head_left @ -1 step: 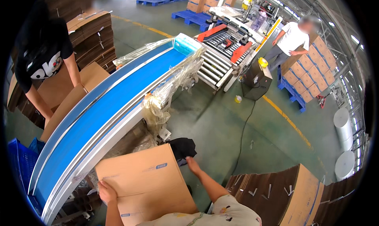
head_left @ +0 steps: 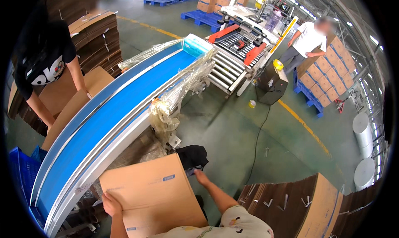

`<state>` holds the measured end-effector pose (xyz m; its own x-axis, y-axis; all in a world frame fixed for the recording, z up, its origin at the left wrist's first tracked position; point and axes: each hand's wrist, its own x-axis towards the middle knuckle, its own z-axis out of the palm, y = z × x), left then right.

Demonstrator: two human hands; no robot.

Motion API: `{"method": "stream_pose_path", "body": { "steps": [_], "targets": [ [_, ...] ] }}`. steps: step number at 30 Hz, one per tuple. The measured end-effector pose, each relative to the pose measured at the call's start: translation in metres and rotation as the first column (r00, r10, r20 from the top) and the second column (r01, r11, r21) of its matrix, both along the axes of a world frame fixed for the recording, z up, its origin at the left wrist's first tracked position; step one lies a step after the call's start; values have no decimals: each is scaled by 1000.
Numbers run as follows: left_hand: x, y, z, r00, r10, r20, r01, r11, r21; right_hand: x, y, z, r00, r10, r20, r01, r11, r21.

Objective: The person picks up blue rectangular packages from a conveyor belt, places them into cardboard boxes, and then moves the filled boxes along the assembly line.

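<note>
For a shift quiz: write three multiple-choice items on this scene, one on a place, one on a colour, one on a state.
1. Where is the flat carton relative to the conveyor?
A. lying on the belt
B. held beside its lower end
C. on the roller table

2. What colour is the belt?
A. blue
B. green
C. black

3. How does the left hand stand to the carton?
A. apart from it
B. gripping its left edge
C. flat under it

Answers:
1 B, the carton is in front of the person, off the belt.
2 A, the belt surface is plainly blue.
3 B, fingers curl over the carton's edge; the right hand reaches past its far right corner.
</note>
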<state>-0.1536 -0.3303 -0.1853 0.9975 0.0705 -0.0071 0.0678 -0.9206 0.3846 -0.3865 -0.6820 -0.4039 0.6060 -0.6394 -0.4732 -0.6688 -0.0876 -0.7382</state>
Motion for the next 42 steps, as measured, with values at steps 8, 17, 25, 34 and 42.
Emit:
{"method": "stream_pose_path", "body": {
  "steps": [8, 17, 25, 34, 42],
  "targets": [
    [23, 67, -9, 999, 47, 11, -45, 987, -154, 47, 74, 54, 939, -335, -79, 281, 613, 739],
    [-17, 31, -1, 947, 208, -245, -219, 976, -15, 21, 32, 62, 928, -371, -35, 251, 553, 795],
    [-81, -181, 27, 939, -27, -342, -34, 985, -170, -81, -155, 186, 827, -551, 111, 335, 643, 689],
    [-153, -456, 85, 929, -295, -222, 203, 911, -360, -228, -385, 267, 612, -760, 220, 572, 617, 541],
    [-122, -634, 79, 902, -403, -154, 304, 847, -436, -213, -548, 271, 567, -757, 325, 513, 633, 580]
  ]
}}
